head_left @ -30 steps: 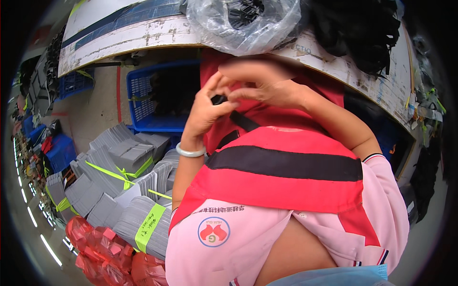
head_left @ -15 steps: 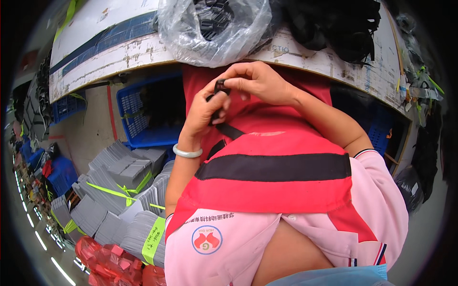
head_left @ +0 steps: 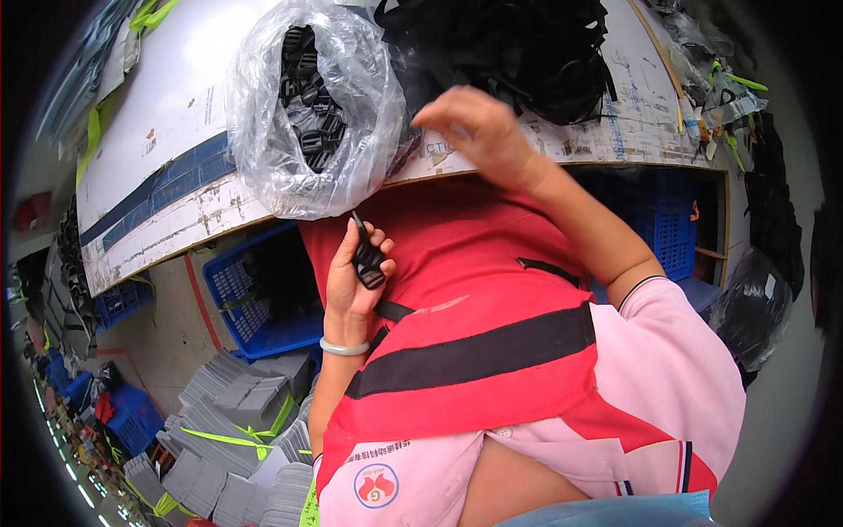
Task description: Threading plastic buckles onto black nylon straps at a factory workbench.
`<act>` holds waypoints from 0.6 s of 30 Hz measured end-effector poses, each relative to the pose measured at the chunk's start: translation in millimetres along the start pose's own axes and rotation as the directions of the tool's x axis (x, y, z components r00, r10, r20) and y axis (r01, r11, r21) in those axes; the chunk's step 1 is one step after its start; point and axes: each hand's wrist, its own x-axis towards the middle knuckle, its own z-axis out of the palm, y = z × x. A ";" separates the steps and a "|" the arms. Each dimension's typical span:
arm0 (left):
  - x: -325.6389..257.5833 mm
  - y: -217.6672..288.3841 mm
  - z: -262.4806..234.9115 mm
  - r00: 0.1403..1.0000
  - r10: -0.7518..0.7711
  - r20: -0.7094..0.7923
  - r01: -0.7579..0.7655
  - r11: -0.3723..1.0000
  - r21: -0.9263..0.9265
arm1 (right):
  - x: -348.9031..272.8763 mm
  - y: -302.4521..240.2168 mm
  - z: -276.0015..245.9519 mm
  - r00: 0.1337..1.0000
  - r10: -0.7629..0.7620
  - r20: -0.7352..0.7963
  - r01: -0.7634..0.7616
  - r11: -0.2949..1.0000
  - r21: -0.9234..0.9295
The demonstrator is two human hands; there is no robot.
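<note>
Now, black buckle (head_left: pixel 368 262) pinched between left hand (head_left: pixel 353 274) fingers (head_left: pixel 379 256)

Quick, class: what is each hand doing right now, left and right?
Left hand: closed on a small black plastic buckle.
Right hand: empty, fingers loosely curled, raised over the table edge.

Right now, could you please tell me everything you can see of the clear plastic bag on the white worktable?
The clear plastic bag is thin, crinkled and glossy, bulging into a rounded sack. It lies on the white worktable, its lower end hanging over the worn front edge. Inside is a heap of small black plastic buckles. A pile of black straps lies beside it. Neither hand touches it.
</note>
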 end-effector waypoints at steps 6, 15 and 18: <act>0.4 -7.1 -9.8 0.994 -0.113 -0.007 0.114 0.990 0.089 | 22.1 81.1 -31.4 0.976 -0.006 -0.216 -0.136 0.757 -0.639; -13.0 -0.3 27.2 0.892 0.452 0.024 -0.306 0.563 0.768 | 23.7 -51.3 -29.7 0.950 -0.300 -0.084 0.305 0.950 0.058; -15.0 4.8 37.5 0.859 0.507 0.072 -0.355 0.487 0.798 | 12.3 -82.9 -10.0 0.990 -0.043 0.132 0.002 0.955 0.297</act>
